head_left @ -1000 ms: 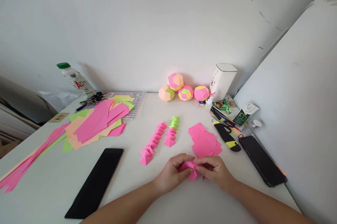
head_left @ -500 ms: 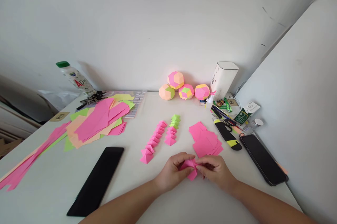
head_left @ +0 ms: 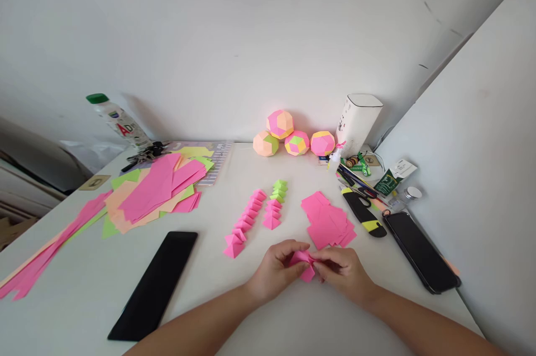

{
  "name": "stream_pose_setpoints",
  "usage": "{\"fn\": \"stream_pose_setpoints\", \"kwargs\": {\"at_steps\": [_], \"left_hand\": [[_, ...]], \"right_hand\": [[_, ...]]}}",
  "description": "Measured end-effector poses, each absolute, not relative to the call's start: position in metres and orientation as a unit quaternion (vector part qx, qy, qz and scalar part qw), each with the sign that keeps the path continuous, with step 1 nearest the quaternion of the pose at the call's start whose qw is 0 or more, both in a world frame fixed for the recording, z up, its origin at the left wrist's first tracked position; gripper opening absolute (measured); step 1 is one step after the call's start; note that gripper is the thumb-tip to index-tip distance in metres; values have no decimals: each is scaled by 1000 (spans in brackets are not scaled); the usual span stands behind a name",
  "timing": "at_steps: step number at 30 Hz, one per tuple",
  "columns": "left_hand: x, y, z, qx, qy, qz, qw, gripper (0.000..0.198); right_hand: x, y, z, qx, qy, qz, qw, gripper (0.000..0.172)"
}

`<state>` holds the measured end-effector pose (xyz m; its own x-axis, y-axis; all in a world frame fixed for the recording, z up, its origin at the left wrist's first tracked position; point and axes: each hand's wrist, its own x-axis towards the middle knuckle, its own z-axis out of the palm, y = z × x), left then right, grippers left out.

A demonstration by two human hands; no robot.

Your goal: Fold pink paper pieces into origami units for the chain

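Observation:
Between my hands is a small piece of pink paper point(head_left: 307, 273), partly folded. My left hand point(head_left: 277, 269) pinches its left side between thumb and fingers. On the other side, the thumb and fingertips of my right hand point(head_left: 344, 272) grip its right edge, and they hide part of it. Just beyond lies a loose pile of pink paper squares point(head_left: 329, 221). Farther left stand a row of folded pink paper units point(head_left: 248, 221) and a shorter row whose far units are green point(head_left: 279, 189).
Paper balls point(head_left: 280, 124) sit against the wall beside a white container point(head_left: 359, 124). At right lie a yellow-black utility knife point(head_left: 363, 213) and a phone point(head_left: 421, 253). At left are coloured paper sheets point(head_left: 153, 188), a black tablet-like slab point(head_left: 154, 286) and a green-capped bottle point(head_left: 119, 121).
Both hands stay on the pink paper, which is turned slightly and shows a little less of its lower corner. The camera view has shifted slightly.

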<state>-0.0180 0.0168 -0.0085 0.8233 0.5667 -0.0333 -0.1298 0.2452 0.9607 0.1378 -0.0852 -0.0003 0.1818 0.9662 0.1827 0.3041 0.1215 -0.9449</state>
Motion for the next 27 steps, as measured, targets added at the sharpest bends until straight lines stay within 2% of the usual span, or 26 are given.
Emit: {"fn": "stream_pose_setpoints", "kwargs": {"at_steps": [8,16,21,27], "left_hand": [[-18,14,-10,605,231,231,726,21],[-18,16,-5,739,184,300,574,10],[-18,16,-4,742,181,251,595,5],[-19,15,-7,714,202,231,629,8]], "right_hand": [[136,-87,2,-591,-584,288,476,21],[135,-86,4,-602,-608,229,464,19],[135,-86,2,-610,-612,222,452,19],[135,-85,2,-615,-619,231,430,18]]}}
